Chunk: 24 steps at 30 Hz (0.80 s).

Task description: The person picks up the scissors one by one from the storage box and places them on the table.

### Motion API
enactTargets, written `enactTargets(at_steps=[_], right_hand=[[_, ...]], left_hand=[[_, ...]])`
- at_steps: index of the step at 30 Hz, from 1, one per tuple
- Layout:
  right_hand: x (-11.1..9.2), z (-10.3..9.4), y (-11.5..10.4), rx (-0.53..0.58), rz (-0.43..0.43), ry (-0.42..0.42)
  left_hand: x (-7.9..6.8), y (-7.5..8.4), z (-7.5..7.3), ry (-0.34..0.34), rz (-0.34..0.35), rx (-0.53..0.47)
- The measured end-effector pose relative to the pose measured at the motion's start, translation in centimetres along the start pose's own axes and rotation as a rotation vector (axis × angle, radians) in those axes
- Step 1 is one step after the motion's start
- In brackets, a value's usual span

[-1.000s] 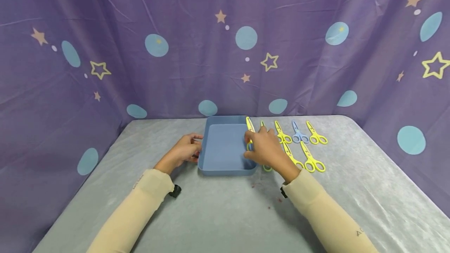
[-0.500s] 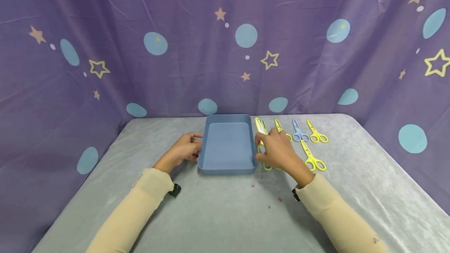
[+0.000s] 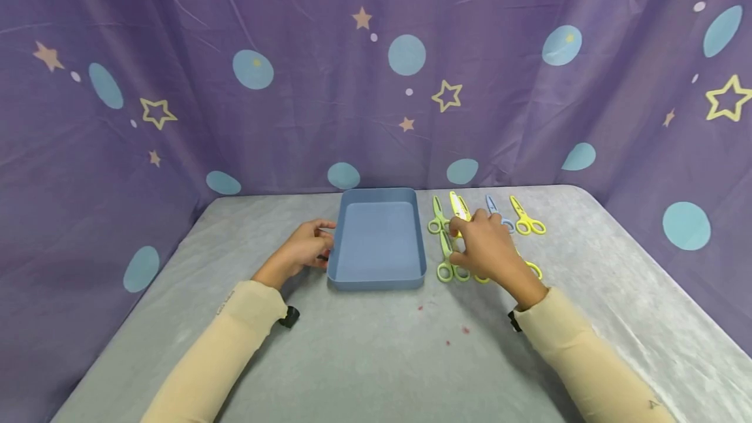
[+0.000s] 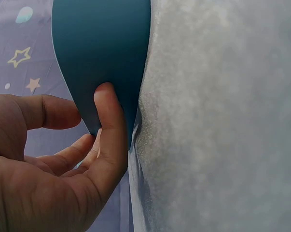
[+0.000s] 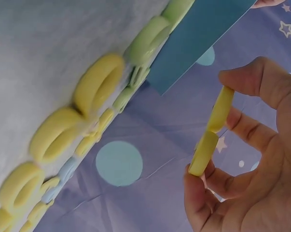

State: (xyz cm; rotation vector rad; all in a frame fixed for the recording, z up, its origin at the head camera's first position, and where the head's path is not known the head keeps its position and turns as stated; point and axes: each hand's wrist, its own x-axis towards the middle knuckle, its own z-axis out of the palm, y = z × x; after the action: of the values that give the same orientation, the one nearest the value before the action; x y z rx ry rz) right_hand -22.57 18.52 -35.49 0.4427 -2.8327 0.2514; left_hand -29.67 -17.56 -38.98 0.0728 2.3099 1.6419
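Yellow scissors [image 3: 459, 203] are pinched in my right hand [image 3: 490, 247], blades pointing away. In the right wrist view, the fingers and thumb hold the handle rings of these scissors [image 5: 216, 116] above the table. Under and around that hand lie more scissors: green scissors [image 3: 437, 215], blue scissors [image 3: 492, 204] and yellow scissors [image 3: 527, 223], some partly covered by the hand. My left hand [image 3: 302, 250] is at the left side of a shallow blue tray [image 3: 376, 284]. In the left wrist view, its fingertips touch the outer wall of the tray [image 4: 102, 43].
A grey cloth-covered table [image 3: 364, 358] carries everything. Behind it hangs a purple curtain [image 3: 294, 129] with stars and dots. The tray's right wall stands close to the leftmost green scissors.
My right hand has moved right, carrying the yellow scissors from the tray's right edge to over the laid-out scissors. The green scissors have come into view. My left hand stays at the tray.
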Motion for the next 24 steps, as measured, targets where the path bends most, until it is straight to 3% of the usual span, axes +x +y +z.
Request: enactTargets(at_steps=[10,24], right_hand=[[-1.3,-0.2,2.5,-0.022,0.032,0.019],[-2.6,-0.9,6.0,-0.010,0.088,-0.026]], left_hand=[[-0.1,0.2,0.1,-0.009,0.006,0.002],[0.0,0.1,0.0,-0.010,0.000,-0.005]])
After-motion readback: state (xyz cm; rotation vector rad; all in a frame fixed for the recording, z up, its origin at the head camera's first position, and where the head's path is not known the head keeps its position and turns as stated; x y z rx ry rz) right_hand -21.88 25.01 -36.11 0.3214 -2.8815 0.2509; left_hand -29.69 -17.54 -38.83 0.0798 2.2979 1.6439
